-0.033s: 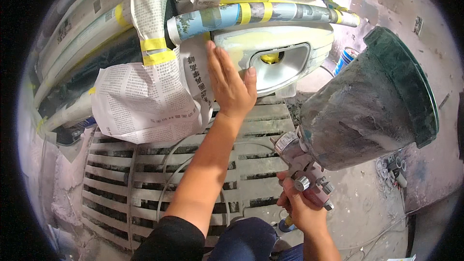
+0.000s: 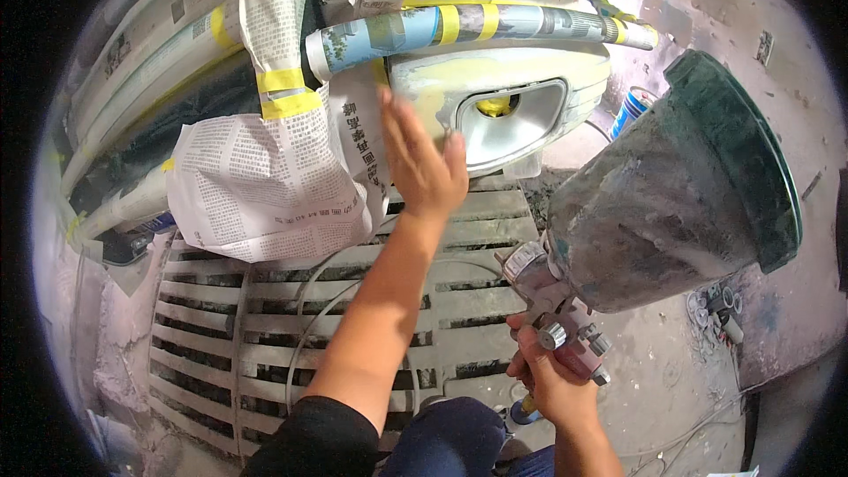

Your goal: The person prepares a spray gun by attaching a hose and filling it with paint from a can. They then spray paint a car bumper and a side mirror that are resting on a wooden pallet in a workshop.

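My left hand (image 2: 422, 163) is open, its fingers blurred and stretched upward beside the primed, patchy yellow-white panel (image 2: 512, 62), left of its silver oval recess (image 2: 499, 128) with a yellow centre. Behind those fingers lies newspaper masking (image 2: 265, 185) held by yellow tape (image 2: 287, 106); whether they touch it, I cannot tell. A tube wrapped in printed paper (image 2: 371, 40) runs above. My right hand (image 2: 556, 389) grips a spray gun (image 2: 574, 344) with a maroon body and metal knobs. Its large, paint-smeared cup (image 2: 654, 194) with a dark green lid tilts up to the right.
A slatted grating (image 2: 203, 327) lies below, crossed by a thin hose (image 2: 305, 318). A blue can (image 2: 629, 113) stands behind the cup. Small tins (image 2: 724, 309) are piled at the right beside a stained wall (image 2: 786, 327). More masked parts (image 2: 146, 88) curve along the left.
My left hand's fingertips have shifted slightly downward and are more blurred. The spray gun in my right hand looks nearly still.
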Demonstrator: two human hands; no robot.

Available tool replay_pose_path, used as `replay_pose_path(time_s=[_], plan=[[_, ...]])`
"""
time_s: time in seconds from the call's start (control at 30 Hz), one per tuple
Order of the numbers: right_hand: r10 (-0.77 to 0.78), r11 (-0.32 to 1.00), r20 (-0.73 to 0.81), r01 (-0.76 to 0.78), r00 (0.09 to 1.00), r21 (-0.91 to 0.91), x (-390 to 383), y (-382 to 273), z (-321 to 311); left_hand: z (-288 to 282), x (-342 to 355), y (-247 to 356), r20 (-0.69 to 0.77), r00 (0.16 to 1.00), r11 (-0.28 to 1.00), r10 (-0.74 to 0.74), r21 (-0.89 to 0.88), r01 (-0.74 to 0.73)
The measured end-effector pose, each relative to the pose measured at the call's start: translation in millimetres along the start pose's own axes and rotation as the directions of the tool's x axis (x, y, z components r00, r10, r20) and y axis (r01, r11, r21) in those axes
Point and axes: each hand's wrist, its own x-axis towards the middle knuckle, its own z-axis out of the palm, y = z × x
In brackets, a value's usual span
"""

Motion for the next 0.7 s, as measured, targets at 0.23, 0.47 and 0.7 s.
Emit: replay_pose_path(time_s=[0.23,0.47,0.7], plan=[[-0.017,0.997,-0.014,0.016,1.0,-0.08,-3.6,4.9,5.7,-10.6,-107.5,-14.1,0.268,0.899,0.848,-0.347,-0.319,0.423],[-0.124,0.985,0.026,0.126,0.992,-0.119,-8.2,14.5,19.1,-12.9,-190.9,-35.3,0.571,0.417,0.407,-0.707,-0.154,0.9],[-0.113,0.978,-0.06,0.101,0.992,-0.18,-6.8,19.4,6.7,20.0,-59.3,2.0,0.586,-0.017,-0.485,-0.81,-0.654,0.581]])
